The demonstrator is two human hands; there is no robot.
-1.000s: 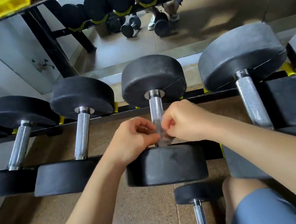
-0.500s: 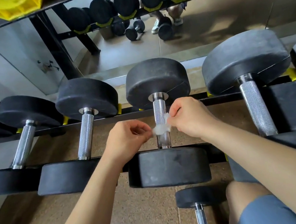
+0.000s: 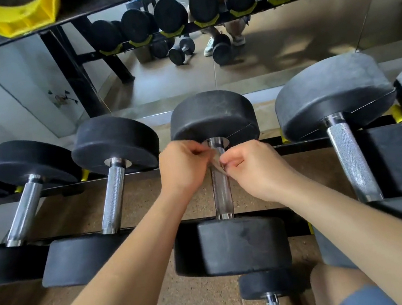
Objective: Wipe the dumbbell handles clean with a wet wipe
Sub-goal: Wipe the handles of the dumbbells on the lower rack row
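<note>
A black dumbbell with a chrome knurled handle (image 3: pixel 222 193) lies on the rack in the middle of the head view. A thin, pale wet wipe (image 3: pixel 215 162) is stretched across the far end of that handle, close to the far weight head. My left hand (image 3: pixel 183 166) pinches the wipe's left end and my right hand (image 3: pixel 254 167) pinches its right end. The part of the wipe behind the fingers is hidden.
Other dumbbells lie on the same rack: one to the left (image 3: pixel 114 199), a larger one to the right (image 3: pixel 353 163). A small dumbbell (image 3: pixel 271 298) lies on the floor below, beside my knee (image 3: pixel 345 287). A mirror (image 3: pixel 282 43) behind shows more racks.
Both hands have slid the wipe along the handle from its near end up to the far end by the far weight head. The camera view tilted slightly.
</note>
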